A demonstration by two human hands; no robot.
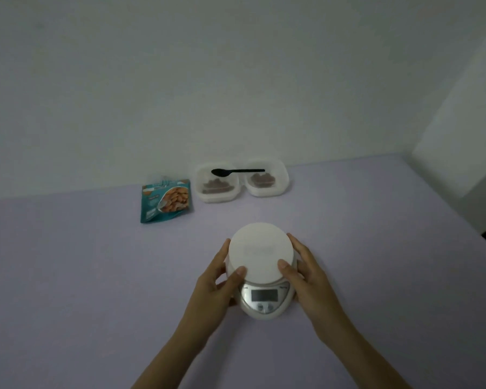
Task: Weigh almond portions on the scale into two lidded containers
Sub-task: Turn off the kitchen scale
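Fingers (239, 272): both sets curled round the bowl (260, 249). Left hand (219, 282) is on its left wall, right hand (306, 272) on its right, thumbs on the flat top face.
Desk (68, 276): lilac, carries everything.
Bowl: white, looks upturned, sits on the scale (264, 303).
Scale: near edge of the desk, display unreadable.
Containers: left container (208, 196) and right container (281, 189) side by side at the rear, almonds (216, 185) in each. Lids look on.
Bag (166, 200): teal, just left of the containers.
Spoon (236, 171): black, lying across both container tops.
Handling: the bowl is likely light, stiff, smooth plastic. Hold it by opposite side walls and lift straight up so the scale stays put.
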